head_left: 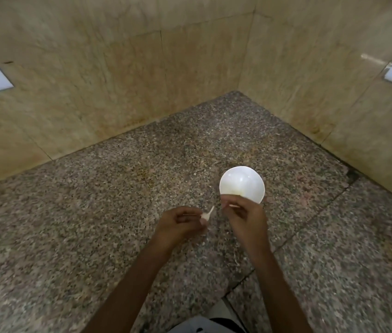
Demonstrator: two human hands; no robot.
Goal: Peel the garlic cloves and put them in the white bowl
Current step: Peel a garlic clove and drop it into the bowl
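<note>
1. Lower centre of the frame: the left hand has its fingers curled round a small garlic clove, and a thin pale tip pokes up and to the right from it.
2. Just right of it, the right hand pinches a pale strip between its fingertips. The blur hides what the strip is.
3. The two hands are close together but apart, with a narrow gap of counter showing between them.
4. The white bowl sits on the granite counter, right above the right hand, whose knuckles cover its near rim.
5. Speckled granite runs wide to the left frame edge.
6. Beige stone walls close the counter's far edges and meet in a corner at upper centre, well behind the bowl.
7. A dark seam crosses the counter at lower right.
</note>
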